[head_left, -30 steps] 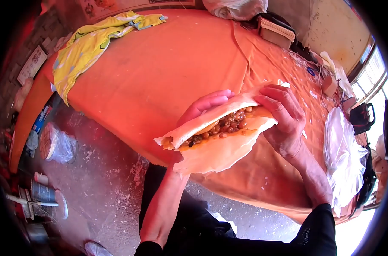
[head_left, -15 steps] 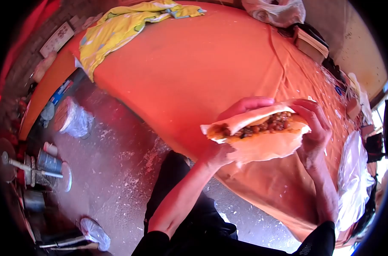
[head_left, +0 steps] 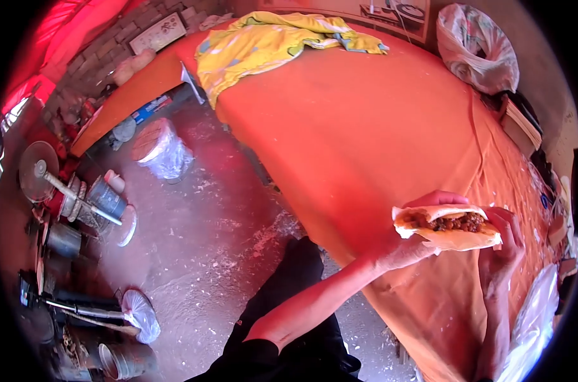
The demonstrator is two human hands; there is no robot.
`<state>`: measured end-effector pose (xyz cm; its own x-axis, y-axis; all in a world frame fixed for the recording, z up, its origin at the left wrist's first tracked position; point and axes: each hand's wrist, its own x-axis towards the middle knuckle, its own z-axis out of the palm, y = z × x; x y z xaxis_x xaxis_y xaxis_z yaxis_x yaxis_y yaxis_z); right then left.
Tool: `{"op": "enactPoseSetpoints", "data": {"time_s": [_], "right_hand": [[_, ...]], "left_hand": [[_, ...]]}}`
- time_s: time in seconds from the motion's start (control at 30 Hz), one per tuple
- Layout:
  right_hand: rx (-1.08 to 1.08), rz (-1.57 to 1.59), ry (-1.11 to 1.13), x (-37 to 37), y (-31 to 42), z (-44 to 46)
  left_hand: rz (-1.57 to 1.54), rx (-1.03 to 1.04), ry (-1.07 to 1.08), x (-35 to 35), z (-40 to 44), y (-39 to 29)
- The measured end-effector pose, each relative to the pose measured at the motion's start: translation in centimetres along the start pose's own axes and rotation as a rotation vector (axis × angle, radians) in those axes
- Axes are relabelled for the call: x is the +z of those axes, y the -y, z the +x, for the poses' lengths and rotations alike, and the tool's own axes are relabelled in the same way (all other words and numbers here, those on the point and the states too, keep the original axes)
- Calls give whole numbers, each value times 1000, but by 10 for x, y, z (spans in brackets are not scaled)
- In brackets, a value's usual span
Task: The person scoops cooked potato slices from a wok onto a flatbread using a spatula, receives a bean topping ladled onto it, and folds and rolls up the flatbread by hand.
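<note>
A split bun sandwich (head_left: 457, 240) with a dark, chunky filling is held up in both hands over the orange cloth, its cut side facing me. My left hand (head_left: 408, 252) wraps round its left end, thumb below and fingers over the back. At the right end, my right hand (head_left: 506, 237) grips the bread with bent fingers. Part of the fingers of each hand is hidden behind the sandwich.
An orange cloth (head_left: 340, 127) covers the large table or bed before me. On it lie a yellow patterned cloth (head_left: 257, 54), a white plastic bag (head_left: 476, 51) and clear plastic (head_left: 534, 325). Buckets (head_left: 107, 197) and a plastic-wrapped stool (head_left: 165, 153) stand at left.
My view has swung left, so the surroundings shift right in the picture. Both hands still hold the sandwich, which now appears smaller and lower, farther to the right.
</note>
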<state>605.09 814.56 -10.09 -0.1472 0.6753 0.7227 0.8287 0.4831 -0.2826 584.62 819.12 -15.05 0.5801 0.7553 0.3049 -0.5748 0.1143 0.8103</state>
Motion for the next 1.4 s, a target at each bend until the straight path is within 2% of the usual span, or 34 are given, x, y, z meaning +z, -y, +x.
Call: {"op": "enactPoseSetpoints", "data": {"time_s": [0.1, 0.13, 0.17, 0.27, 0.4, 0.47, 0.83, 0.97, 1.4], "right_hand": [[12, 28, 9, -1, 0, -1], [13, 38, 8, 0, -1, -1], [12, 39, 9, 0, -1, -1], [21, 34, 37, -3, -1, -1], [-3, 41, 30, -3, 1, 2], [-5, 47, 31, -4, 4, 5], [-5, 22, 8, -3, 3, 3], [-3, 38, -1, -1, 2, 3], [28, 13, 0, -1, 1, 1]], "left_hand": [[168, 65, -13, 0, 2, 3], [234, 151, 8, -1, 4, 4], [203, 103, -3, -1, 2, 5], [269, 150, -21, -1, 2, 9], [230, 133, -28, -2, 1, 15], [285, 194, -14, -6, 2, 21], [167, 85, -73, -4, -1, 24], [185, 213, -102, -1, 0, 25], [138, 155, -113, -3, -2, 23]]}}
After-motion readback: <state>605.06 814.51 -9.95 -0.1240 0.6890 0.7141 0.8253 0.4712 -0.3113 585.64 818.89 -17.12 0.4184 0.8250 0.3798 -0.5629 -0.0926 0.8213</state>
